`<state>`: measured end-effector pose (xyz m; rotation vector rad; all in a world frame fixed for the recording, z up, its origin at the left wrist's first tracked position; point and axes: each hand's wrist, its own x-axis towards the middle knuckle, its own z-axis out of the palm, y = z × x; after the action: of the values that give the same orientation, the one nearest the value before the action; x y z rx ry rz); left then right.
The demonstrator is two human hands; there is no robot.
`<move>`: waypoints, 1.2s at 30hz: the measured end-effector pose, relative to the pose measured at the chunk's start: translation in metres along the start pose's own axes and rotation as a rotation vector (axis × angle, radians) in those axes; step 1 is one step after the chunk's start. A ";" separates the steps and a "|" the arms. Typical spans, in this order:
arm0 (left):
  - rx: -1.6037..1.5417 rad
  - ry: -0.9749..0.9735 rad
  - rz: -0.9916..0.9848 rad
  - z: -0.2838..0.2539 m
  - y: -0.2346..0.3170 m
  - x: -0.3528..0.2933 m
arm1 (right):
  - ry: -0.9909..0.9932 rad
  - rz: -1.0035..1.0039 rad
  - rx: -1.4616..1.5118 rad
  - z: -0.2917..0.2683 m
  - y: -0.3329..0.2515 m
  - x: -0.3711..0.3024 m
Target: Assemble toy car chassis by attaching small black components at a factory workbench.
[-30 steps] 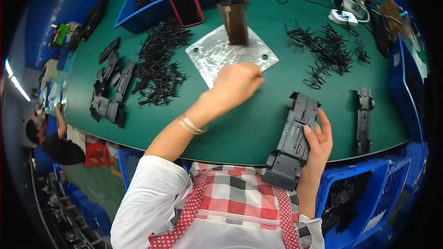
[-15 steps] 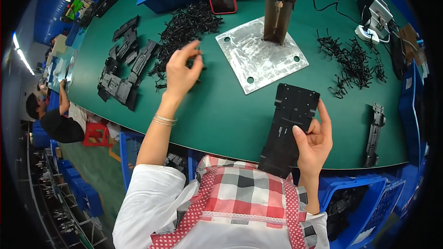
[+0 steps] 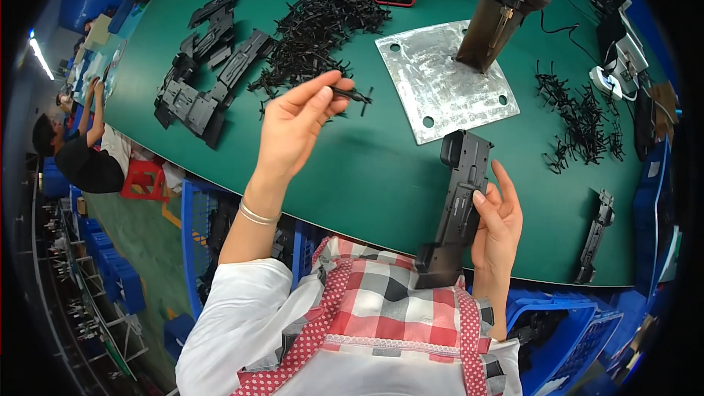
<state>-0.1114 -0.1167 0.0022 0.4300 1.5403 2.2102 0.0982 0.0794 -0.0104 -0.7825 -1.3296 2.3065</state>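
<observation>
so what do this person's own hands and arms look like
The left hand and right hand are ungloved. At least one thin silvery bangle is worn on the left; none shows on the right. The loose white sleeves stop well short of the hands.

From where I stand, a broad green table (image 3: 352, 198) fills the middle of the room, its outline bowed by the lens. Off its far left corner rises a blue wall (image 3: 79, 0), and out past its left end a slim strip light (image 3: 42, 59) glows white against a dim surface. Close by the table's left side I see a red stool (image 3: 144, 178) on a worn green floor (image 3: 158, 253). Farther left of the table, blue bins (image 3: 121, 279) line up beside a long metal rack (image 3: 99, 337). More blue crates (image 3: 188, 249) sit below its near edge.
</observation>
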 end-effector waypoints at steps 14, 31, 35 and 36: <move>-0.038 -0.116 -0.129 0.042 -0.016 -0.029 | 0.032 -0.007 0.102 0.004 0.003 -0.004; 0.719 -1.137 0.462 0.121 -0.003 0.017 | -0.173 -0.053 0.031 0.014 0.001 -0.005; 0.817 -0.812 0.613 0.127 -0.010 0.006 | -0.089 -0.032 0.074 0.010 0.007 -0.005; 0.852 -0.798 0.591 0.123 -0.005 0.004 | -0.066 -0.038 0.072 0.009 0.007 -0.005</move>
<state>-0.0556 -0.0131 0.0398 1.9342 1.8863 1.2180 0.0961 0.0671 -0.0118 -0.6578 -1.2704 2.3543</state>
